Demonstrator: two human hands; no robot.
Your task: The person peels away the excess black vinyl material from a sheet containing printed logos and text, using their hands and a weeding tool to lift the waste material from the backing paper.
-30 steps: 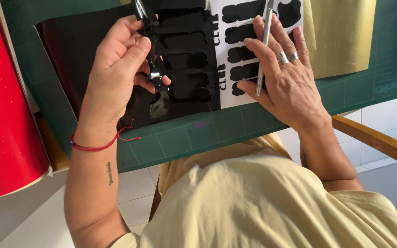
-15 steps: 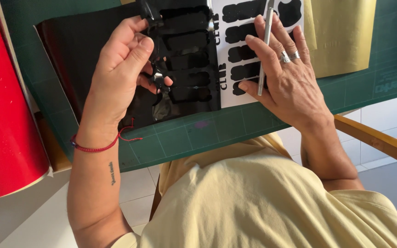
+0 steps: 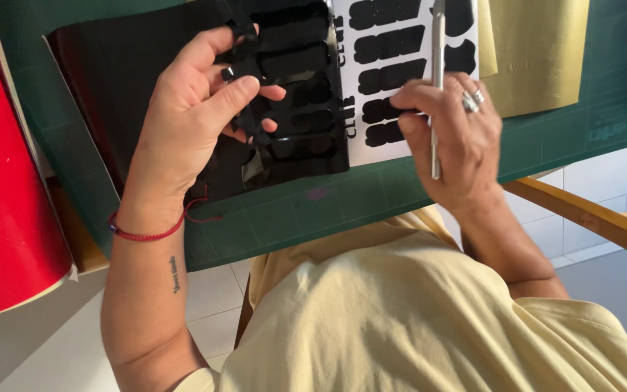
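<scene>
Your left hand (image 3: 190,116) pinches a black vinyl strip (image 3: 244,69); your right hand (image 3: 451,138) grips a craft knife (image 3: 437,87), fingers pressing the white sheet (image 3: 400,72).

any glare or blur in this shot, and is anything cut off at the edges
Head view: daylight glare on the glossy black vinyl sheet below the left hand; the red roll also shines; the right hand and craft knife are sharp; the knife's top and the gold sheet are cropped by the upper edge.
</scene>
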